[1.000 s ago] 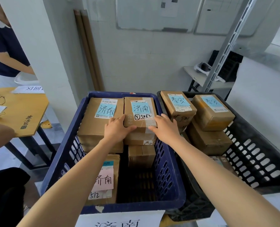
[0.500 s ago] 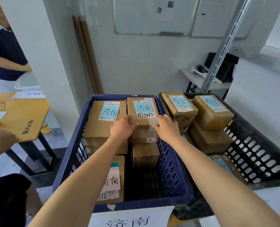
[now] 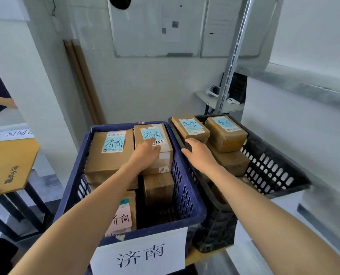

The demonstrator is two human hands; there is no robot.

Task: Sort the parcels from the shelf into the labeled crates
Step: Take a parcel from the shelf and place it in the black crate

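Two hands; two crates; four parcels showing in blue, three in black

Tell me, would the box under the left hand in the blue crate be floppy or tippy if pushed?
Probably stiff: the box keeps square cardboard edges under the left hand. It may slide a little, since shiny tape seems to cover its front. It could tip forward, being stacked on a lower box in the blue crate.

White walls, whiteboard, wooden table left, metal shelf upright.
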